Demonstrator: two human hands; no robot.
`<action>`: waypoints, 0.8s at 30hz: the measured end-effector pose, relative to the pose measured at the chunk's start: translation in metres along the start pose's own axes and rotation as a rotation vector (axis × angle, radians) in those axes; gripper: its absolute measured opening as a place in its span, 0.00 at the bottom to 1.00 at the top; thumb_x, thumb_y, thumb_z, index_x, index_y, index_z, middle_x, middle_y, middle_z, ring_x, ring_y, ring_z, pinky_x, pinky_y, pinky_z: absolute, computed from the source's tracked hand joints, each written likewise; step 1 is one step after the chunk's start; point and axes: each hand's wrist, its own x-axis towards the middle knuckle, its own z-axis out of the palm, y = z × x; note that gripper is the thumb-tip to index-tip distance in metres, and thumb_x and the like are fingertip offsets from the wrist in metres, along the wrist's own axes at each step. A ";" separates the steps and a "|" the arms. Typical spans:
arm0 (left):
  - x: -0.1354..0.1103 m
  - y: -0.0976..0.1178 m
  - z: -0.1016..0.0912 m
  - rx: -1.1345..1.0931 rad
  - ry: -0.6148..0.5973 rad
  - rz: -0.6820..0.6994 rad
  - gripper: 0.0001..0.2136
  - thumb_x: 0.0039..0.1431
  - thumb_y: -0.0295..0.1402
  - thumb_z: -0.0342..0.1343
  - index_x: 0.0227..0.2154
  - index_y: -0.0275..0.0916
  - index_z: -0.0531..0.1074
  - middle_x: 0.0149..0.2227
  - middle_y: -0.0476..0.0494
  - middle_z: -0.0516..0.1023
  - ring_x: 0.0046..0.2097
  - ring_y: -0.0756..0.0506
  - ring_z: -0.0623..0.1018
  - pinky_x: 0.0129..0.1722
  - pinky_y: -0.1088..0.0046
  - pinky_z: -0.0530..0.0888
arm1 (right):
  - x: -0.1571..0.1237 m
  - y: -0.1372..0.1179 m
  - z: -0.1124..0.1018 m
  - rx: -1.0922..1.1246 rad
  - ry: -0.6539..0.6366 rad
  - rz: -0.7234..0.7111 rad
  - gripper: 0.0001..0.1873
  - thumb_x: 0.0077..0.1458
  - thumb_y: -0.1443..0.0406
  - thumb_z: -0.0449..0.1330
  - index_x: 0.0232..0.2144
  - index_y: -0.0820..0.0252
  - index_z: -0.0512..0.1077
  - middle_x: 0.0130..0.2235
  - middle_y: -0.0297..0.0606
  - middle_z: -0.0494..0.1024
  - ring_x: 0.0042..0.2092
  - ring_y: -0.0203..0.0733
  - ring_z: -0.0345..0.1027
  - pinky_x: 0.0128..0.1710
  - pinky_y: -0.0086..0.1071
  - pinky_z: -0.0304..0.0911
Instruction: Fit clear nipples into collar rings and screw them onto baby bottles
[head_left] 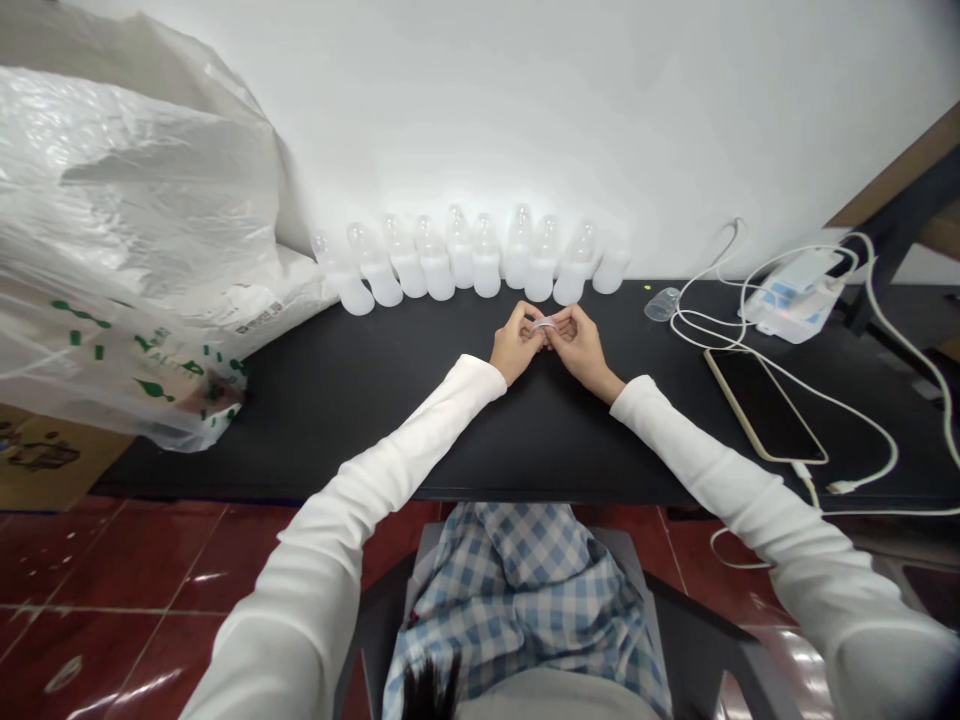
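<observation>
Over the middle of the black table, my left hand (pixel 517 345) and my right hand (pixel 583 350) meet with bent fingers. Both pinch a small whitish ring-like piece (pixel 544 323) between the fingertips; its details are too small to make out. Just behind them stands a curved row of several white bottles (pixel 540 275) with clear domed caps, like small baby bottles. At the row's right end, one bottle (pixel 611 270) shows no clear dome on top. A loose clear cap (pixel 662 304) lies on the table to the right of my hands.
A phone (pixel 765 405) lies at right, plugged into a white cable (pixel 840 395). Behind it is a white power strip (pixel 799 295) with tangled cables. Large plastic bags (pixel 150 170) bulge over the table's left side, above a cardboard box (pixel 52 460). The wall closes off the back.
</observation>
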 end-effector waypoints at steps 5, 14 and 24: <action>-0.001 0.000 0.005 0.064 0.069 0.049 0.10 0.57 0.22 0.61 0.33 0.42 0.67 0.25 0.57 0.73 0.27 0.53 0.74 0.34 0.76 0.71 | -0.005 -0.010 0.004 -0.092 0.038 -0.042 0.25 0.55 0.41 0.65 0.32 0.53 0.64 0.30 0.33 0.73 0.31 0.40 0.70 0.33 0.36 0.70; 0.003 -0.002 0.001 -0.013 -0.018 0.032 0.07 0.61 0.29 0.63 0.38 0.42 0.69 0.26 0.56 0.74 0.27 0.52 0.75 0.33 0.76 0.73 | -0.005 -0.014 0.000 -0.116 0.097 -0.040 0.25 0.56 0.42 0.64 0.32 0.53 0.64 0.29 0.34 0.75 0.30 0.40 0.72 0.33 0.37 0.71; 0.005 -0.007 0.000 -0.127 -0.041 -0.060 0.10 0.60 0.31 0.65 0.41 0.41 0.70 0.28 0.53 0.79 0.31 0.50 0.80 0.40 0.72 0.76 | 0.003 -0.001 -0.012 -0.069 -0.097 -0.029 0.29 0.54 0.38 0.63 0.40 0.55 0.69 0.35 0.36 0.78 0.34 0.41 0.75 0.35 0.36 0.73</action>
